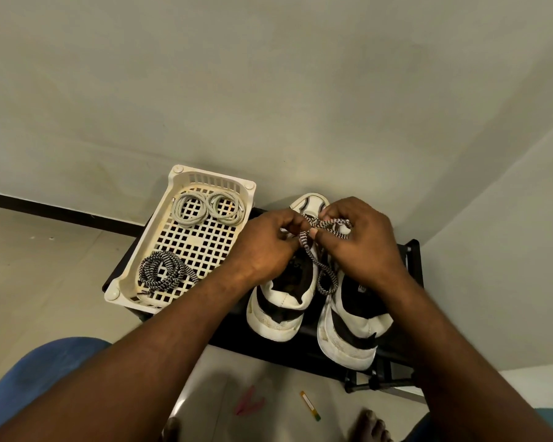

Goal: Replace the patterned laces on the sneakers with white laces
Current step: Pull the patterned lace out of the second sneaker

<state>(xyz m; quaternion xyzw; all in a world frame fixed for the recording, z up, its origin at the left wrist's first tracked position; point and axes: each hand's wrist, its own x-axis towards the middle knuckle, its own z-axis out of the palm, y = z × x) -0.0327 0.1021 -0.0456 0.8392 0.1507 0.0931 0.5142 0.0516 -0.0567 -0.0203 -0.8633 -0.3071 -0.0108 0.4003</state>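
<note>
Left hand: the left hand [268,247] is closed in a pinch on the patterned lace [315,247], over the front of the left sneaker [281,301].
Right hand: the right hand [355,240] is closed too, fingers pinching the same lace just above the sneaker's toe; the two hands almost touch.
Lace direction: its free length trails from the hands back toward the person, ending in a loop between the two heels. Both hands look equally near.
Right sneaker: the right sneaker [351,327] stands just beside the left sneaker, toes pointing away toward the wall.
Tray: a cream tray [122,282] sits left of the left sneaker, on the same black bench [300,342].
White laces: two coils of white laces [206,207] lie at the tray's far end.
Spare lace: a coiled patterned lace [163,271] lies at its near end.
Judgement: unlacing looks underway; the white laces are nearer the left hand.
</note>
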